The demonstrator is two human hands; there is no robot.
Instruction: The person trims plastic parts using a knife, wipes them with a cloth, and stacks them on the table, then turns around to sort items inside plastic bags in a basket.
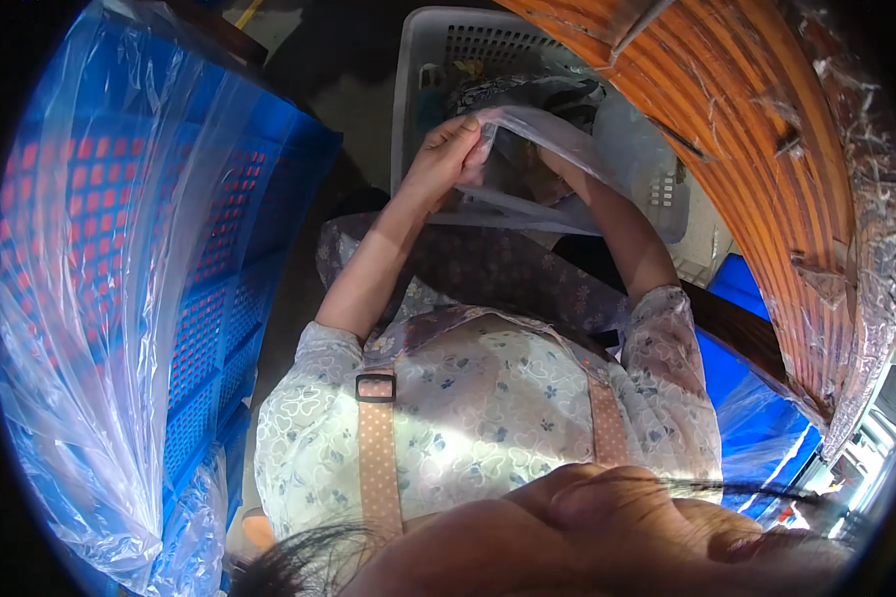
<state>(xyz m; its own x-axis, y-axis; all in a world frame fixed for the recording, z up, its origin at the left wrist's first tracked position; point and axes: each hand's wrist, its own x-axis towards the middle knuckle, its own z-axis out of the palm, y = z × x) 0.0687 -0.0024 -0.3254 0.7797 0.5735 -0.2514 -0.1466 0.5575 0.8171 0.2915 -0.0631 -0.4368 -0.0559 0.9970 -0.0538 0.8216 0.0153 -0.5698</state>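
Note:
My left hand (446, 151) pinches the upper edge of a clear plastic bag (548, 164) and holds it up over my lap. My right hand is inside the bag and hidden by the cloudy plastic; only its forearm (622, 224) shows, going in from the right. Something dark and brownish lies in the bag, too blurred to name. Just beyond the bag stands a white perforated plastic basket (428, 60) with dark patterned items in it.
A stack of blue plastic crates (219, 298) lined with a clear plastic sheet (90, 249) fills the left side. A curved orange-brown wooden surface (767, 169) wrapped in plastic film runs along the right. Blue plastic (767, 418) lies at the lower right.

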